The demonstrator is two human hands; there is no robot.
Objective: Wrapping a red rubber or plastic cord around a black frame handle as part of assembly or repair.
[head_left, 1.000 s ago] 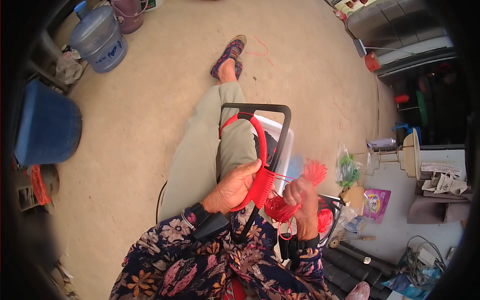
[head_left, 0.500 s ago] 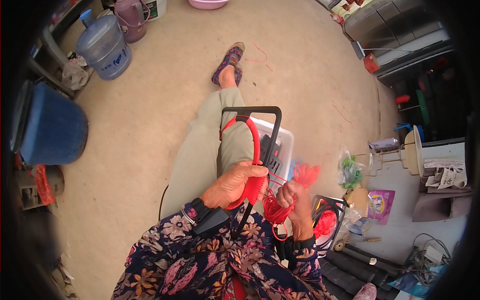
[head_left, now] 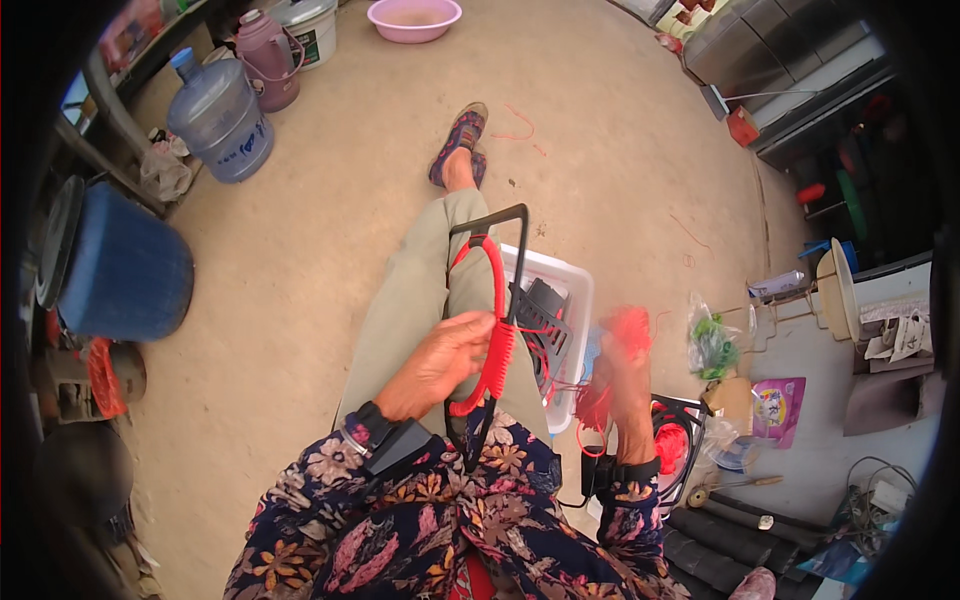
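Note:
A black angular frame (head_left: 520, 240) stands over my lap with a curved red band (head_left: 497, 270) on it. Red cord is wound in close ridges round the band's lower part. My left hand (head_left: 445, 358) grips the band at its side, thumb and fingers pinched near the top of the ridges. Out to the right, my right hand (head_left: 622, 385) is smeared by motion and closed round a hank of red cord (head_left: 592, 405). A strand runs from the band toward that hand. Red tufts blur above the fist.
Beside my right knee a white plastic bin (head_left: 583, 300) holds black plastic parts. A black-edged container with red cord (head_left: 672, 448) sits near my right forearm. Blue barrel (head_left: 130, 260) and water jug (head_left: 222, 125) stand left; a pink basin (head_left: 415, 30) lies ahead.
My right hand has swung away to the right with the cord hank, drawing the strand longer. My left hand stays on the band. The frame has turned slightly.

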